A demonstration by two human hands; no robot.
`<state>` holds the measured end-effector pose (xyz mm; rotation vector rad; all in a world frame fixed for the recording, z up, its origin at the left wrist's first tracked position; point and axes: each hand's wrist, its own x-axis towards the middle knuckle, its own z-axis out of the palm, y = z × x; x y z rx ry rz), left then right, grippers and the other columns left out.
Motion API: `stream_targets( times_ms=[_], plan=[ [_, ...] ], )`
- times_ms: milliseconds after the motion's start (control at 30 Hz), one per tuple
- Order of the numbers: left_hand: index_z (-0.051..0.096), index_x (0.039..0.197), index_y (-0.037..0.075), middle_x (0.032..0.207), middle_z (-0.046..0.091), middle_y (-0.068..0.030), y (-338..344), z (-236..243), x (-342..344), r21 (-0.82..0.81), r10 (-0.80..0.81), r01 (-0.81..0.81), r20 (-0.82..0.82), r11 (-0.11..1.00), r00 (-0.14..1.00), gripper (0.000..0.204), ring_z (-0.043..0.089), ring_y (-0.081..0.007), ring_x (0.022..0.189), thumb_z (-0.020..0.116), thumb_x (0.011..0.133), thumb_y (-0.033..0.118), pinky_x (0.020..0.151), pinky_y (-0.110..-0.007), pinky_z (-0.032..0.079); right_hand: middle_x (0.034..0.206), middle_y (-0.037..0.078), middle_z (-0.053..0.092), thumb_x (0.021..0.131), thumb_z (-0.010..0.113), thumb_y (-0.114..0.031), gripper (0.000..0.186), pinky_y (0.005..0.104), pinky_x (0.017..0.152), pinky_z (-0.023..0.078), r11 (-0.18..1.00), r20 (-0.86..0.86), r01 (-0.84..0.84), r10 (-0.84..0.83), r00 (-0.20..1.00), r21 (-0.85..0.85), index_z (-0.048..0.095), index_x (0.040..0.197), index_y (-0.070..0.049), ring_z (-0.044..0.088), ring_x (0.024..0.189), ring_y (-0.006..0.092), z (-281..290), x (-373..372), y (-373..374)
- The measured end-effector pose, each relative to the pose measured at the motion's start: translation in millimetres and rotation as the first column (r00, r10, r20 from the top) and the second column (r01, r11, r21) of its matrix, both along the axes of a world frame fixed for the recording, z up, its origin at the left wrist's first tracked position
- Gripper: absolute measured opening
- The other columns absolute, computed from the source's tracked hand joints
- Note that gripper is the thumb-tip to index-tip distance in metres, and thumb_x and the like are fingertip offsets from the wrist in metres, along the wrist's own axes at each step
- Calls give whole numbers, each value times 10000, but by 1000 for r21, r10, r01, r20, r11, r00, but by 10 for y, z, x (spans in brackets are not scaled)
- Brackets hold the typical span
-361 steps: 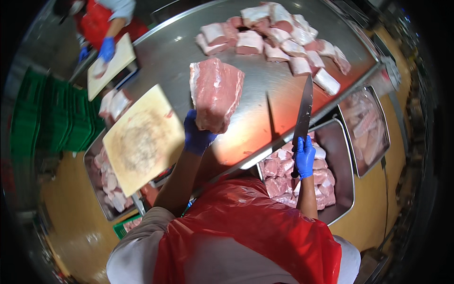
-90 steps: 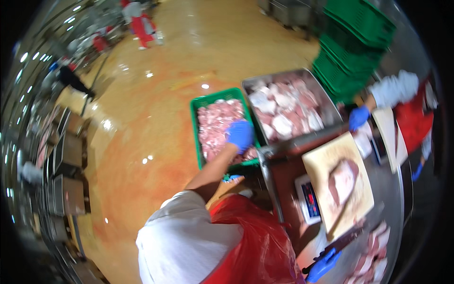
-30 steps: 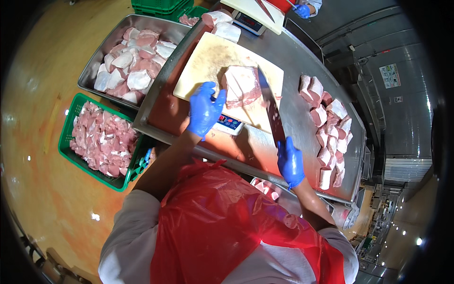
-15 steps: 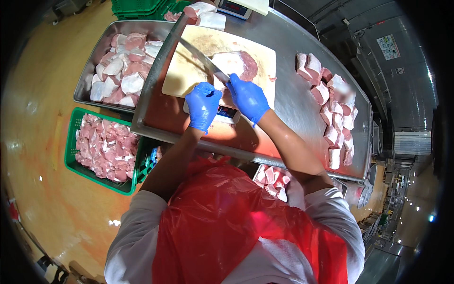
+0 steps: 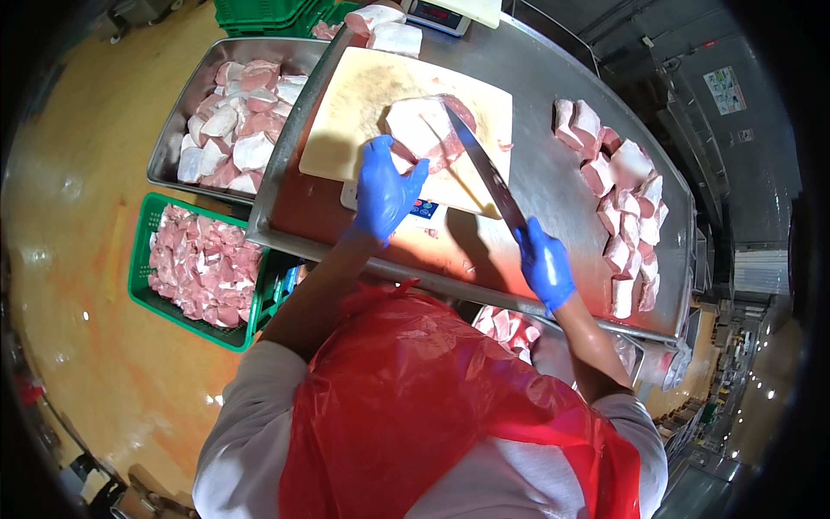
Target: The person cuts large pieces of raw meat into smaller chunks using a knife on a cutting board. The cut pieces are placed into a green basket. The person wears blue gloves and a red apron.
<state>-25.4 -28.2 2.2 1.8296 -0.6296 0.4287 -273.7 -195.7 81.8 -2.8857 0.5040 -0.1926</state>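
Broadly, the steel bench (image 5: 536, 95) comes first, and on its left part lies the pale cutting board (image 5: 337, 121). Over the board slants the knife (image 5: 486, 163), long and stiff; its handle is the only sensible place to hold it. The block of meat (image 5: 419, 121) rests on the board, just right of its middle, pale fat upward, redder flesh showing to the right. It should prove dense and fairly heavy, soft under a fingertip yet keeping its shape, and its moist, fatty surface will probably slip against gloves. A broad hold along the left flank, well apart from the blade, would suit it better than a pinch. The hands are apart: the right hand (image 5: 546, 264) wraps round the knife's handle, while the left hand (image 5: 386, 190) sits at the block's near left corner, thumb and fingers spread; how firmly it presses cannot be told.
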Motion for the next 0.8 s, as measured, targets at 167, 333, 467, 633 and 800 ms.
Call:
stream_targets(
  times_ms=[167, 333, 467, 633, 800],
  plan=[
    [628, 885, 55, 778, 657, -139, 86, -184, 94, -42, -122, 117, -172, 992, 977, 276, 655, -329, 727, 822, 700, 122, 730, -415, 523, 765, 264, 643, 1004, 572, -207, 188, 567, 592, 468, 990, 111, -12, -4, 994, 144, 529, 1117, -62, 625, 703, 490, -71, 963, 456],
    [650, 835, 42, 797, 664, -143, 110, -111, -14, 18, -29, 32, -166, 999, 986, 197, 654, -331, 702, 775, 708, 125, 656, -415, 512, 847, 257, 677, 964, 555, -164, 201, 541, 671, 515, 985, -67, -105, 115, 991, 139, 517, 1133, -63, 665, 789, 450, 10, 1652, 532],
    [660, 836, 54, 756, 646, -96, 220, -96, -15, 59, 16, -4, -215, 998, 976, 158, 637, -272, 680, 760, 723, 103, 667, -375, 517, 890, 230, 690, 905, 572, -129, 327, 517, 689, 534, 976, -171, -180, 199, 965, 121, 509, 1223, -87, 676, 803, 435, -160, 1192, 260],
    [653, 934, 73, 913, 647, -38, 1390, -612, 361, -128, 91, -132, -284, 983, 955, 210, 588, -147, 810, 768, 763, 30, 727, -298, 498, 883, 224, 706, 985, 570, -214, 378, 510, 620, 525, 981, -520, -168, 95, 849, -95, 496, 1342, -115, 677, 729, 434, 130, -130, -465],
    [648, 1176, 36, 1099, 687, -211, 3581, -1259, 598, 820, 355, -163, -52, 549, 934, 381, 662, -385, 969, 715, 843, 208, 882, -473, 523, 677, 143, 636, 1022, 599, -178, 315, 365, 486, 479, 953, 82, 183, -208, 975, 241, 530, 1271, 4, 587, 513, 204, -379, -649, -126]
  ],
)
